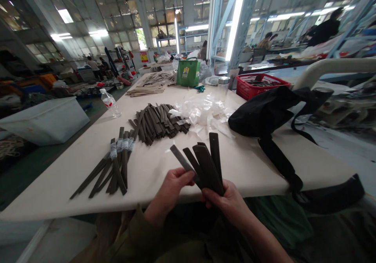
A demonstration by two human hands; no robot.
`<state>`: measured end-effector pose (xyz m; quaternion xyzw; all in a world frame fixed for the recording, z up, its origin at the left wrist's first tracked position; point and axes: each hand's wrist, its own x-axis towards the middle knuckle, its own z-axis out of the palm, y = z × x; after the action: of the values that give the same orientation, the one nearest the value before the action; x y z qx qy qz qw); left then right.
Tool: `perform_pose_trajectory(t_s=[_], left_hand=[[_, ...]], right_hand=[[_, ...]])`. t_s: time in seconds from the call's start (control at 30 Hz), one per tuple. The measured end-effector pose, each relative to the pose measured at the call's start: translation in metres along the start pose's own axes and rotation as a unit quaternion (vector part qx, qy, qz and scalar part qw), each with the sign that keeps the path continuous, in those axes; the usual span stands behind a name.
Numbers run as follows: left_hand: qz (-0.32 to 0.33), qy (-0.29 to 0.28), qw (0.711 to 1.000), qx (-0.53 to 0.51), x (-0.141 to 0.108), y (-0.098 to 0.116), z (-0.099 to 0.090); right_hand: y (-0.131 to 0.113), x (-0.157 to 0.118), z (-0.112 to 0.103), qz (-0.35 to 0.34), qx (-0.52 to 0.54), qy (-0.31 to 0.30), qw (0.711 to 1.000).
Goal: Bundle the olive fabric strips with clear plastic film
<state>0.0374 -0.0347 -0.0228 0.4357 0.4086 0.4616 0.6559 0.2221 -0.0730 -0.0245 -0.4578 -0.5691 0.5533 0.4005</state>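
Observation:
In the head view, several flat dark strips (207, 161) fan out upward from my right hand (226, 200), whose fingers are wrapped round their lower part. My left hand (173, 188) pinches the leftmost dark strip (180, 158), which leans left and has a pale sheen. The strips' lower ends are hidden below my right hand. Farther back on the table lies a loose pile of dark strips (157, 122). To the left, several bundles of dark strips (119, 163) are bound near their tops with clear wrap (125, 143).
Crumpled clear plastic (202, 110) lies behind my hands on the cream table (70, 161). A black bag (264, 114) with straps and a red basket (261, 84) are on the right. A plastic bottle (110, 103), green bag (188, 73) and glass jar (223, 86) stand farther off.

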Motion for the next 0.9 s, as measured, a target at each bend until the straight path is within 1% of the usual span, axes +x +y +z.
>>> perform_pose_trajectory(t_s=[0.03, 0.07, 0.1, 0.13, 0.2, 0.23, 0.27, 0.3, 0.37, 0.4, 0.43, 0.47, 0.57, 0.6, 0.63, 0.67, 0.73, 0.77, 0.8, 0.83, 0.9], left_hand=[[-0.006, -0.029, 0.999, 0.016, -0.002, -0.002, 0.006], [-0.002, -0.042, 0.999, 0.016, -0.002, -0.003, 0.010], [0.013, -0.037, 0.999, -0.001, 0.000, -0.001, 0.012], [0.035, -0.014, 0.999, -0.032, 0.002, 0.001, 0.013], [0.079, 0.058, 0.990, -0.105, 0.007, 0.006, 0.012], [0.089, 0.089, 0.984, -0.130, 0.008, 0.006, 0.013], [0.085, 0.102, 0.981, -0.140, 0.009, 0.004, 0.013], [0.069, 0.097, 0.984, -0.136, 0.008, 0.001, 0.015], [0.029, 0.056, 0.992, -0.112, 0.004, -0.008, 0.019], [0.016, 0.035, 0.994, -0.101, 0.002, -0.012, 0.021], [0.016, 0.028, 0.995, -0.097, 0.001, -0.013, 0.021], [0.032, 0.037, 0.993, -0.104, 0.001, -0.011, 0.020], [0.109, 0.115, 0.974, -0.159, 0.006, 0.000, 0.014], [0.116, 0.134, 0.969, -0.172, 0.008, 0.002, 0.014], [0.105, 0.138, 0.969, -0.176, 0.008, 0.002, 0.014], [0.080, 0.133, 0.973, -0.172, 0.007, 0.000, 0.016], [0.022, 0.101, 0.983, -0.153, 0.004, -0.008, 0.020], [0.005, 0.084, 0.986, -0.145, 0.002, -0.011, 0.022], [0.004, 0.072, 0.987, -0.142, 0.001, -0.012, 0.021], [0.016, 0.070, 0.986, -0.148, 0.002, -0.010, 0.020], [0.066, 0.094, 0.978, -0.175, 0.008, 0.000, 0.013]], right_hand=[[-0.001, 0.001, 0.000, -0.009, -0.007, 0.012, 1.000], [-0.002, 0.002, 0.000, -0.015, -0.013, 0.020, 1.000], [-0.003, 0.003, 0.000, -0.015, -0.018, 0.024, 0.999], [-0.003, 0.003, 0.001, -0.013, -0.022, 0.023, 0.999], [-0.003, 0.003, 0.002, -0.009, -0.026, 0.013, 1.000], [-0.001, 0.003, 0.003, -0.009, -0.028, 0.010, 0.999], [0.000, 0.004, 0.004, -0.012, -0.029, 0.011, 0.999], [0.001, 0.004, 0.005, -0.017, -0.029, 0.016, 0.999], [0.004, 0.006, 0.006, -0.028, -0.026, 0.028, 0.999], [0.005, 0.007, 0.006, -0.031, -0.026, 0.031, 0.999], [0.006, 0.007, 0.005, -0.031, -0.026, 0.032, 0.999], [0.007, 0.008, 0.005, -0.031, -0.028, 0.032, 0.999], [0.010, 0.008, 0.005, -0.028, -0.041, 0.025, 0.998], [0.010, 0.008, 0.005, -0.029, -0.043, 0.022, 0.998], [0.009, 0.008, 0.006, -0.030, -0.043, 0.023, 0.998], [0.009, 0.008, 0.006, -0.033, -0.042, 0.025, 0.998], [0.008, 0.009, 0.006, -0.035, -0.040, 0.033, 0.998], [0.007, 0.009, 0.005, -0.035, -0.041, 0.038, 0.998], [0.007, 0.009, 0.005, -0.034, -0.043, 0.039, 0.998], [0.008, 0.009, 0.005, -0.031, -0.048, 0.039, 0.998], [0.009, 0.008, 0.006, -0.025, -0.057, 0.032, 0.998]])
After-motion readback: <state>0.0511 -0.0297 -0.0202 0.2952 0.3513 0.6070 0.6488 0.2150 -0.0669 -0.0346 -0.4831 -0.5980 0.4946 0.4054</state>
